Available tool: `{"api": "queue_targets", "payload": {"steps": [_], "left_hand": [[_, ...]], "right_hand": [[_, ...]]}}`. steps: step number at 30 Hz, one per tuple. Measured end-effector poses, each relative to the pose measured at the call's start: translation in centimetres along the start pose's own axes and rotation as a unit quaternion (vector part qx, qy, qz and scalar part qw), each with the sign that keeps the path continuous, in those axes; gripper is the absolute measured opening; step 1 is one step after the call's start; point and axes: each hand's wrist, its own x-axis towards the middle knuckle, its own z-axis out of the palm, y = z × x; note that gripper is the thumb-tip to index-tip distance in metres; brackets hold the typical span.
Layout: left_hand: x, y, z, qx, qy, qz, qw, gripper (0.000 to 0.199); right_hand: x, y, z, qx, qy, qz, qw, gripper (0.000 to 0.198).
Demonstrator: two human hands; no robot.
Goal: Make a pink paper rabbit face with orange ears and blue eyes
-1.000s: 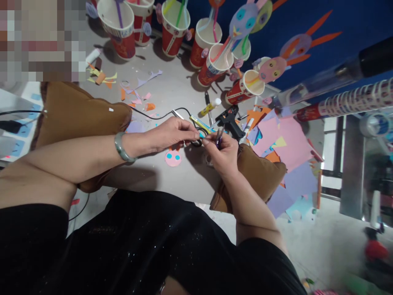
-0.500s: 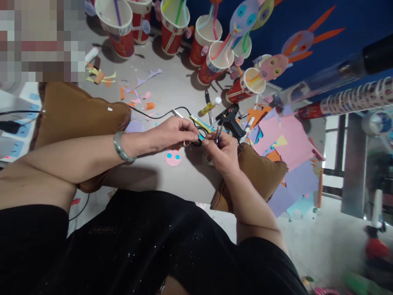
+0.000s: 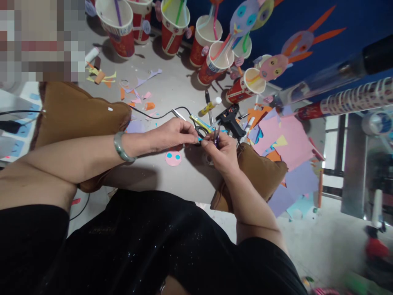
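Pink paper disc [image 3: 173, 159] with blue dots is lying near front edge of worktop [image 3: 184, 178], just beside left hand [image 3: 172, 133]. Since half second ago, fingertips of both hands are drawing marginally closer, work seemingly staying fine and close-up. Left fingers are bunching; cannot tell whether pinching anything. Right hand [image 3: 223, 150] is gripping purplish scissors [image 3: 216, 139]. Red cups [image 3: 172, 40] are standing toward worktop's far edge.

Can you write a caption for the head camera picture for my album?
Left hand and right hand close together near a blue-eyed pink paper face, with red cups standing beyond.
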Motion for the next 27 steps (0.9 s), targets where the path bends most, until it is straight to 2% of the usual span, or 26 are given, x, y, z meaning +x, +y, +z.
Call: {"api": "queue_targets", "payload": {"steps": [18, 27], "left_hand": [[-0.04, -0.08, -0.07, 0.007, -0.007, 0.000, 1.000, 0.021], [0.07, -0.33, -0.25, -0.008, -0.010, 0.010, 1.000, 0.019]], "right_hand": [[-0.07, 0.74, -0.04, 0.022, 0.014, -0.005, 1.000, 0.019], [-0.18, 0.06, 0.03, 0.027, 0.025, 0.048, 0.998, 0.027]]}}
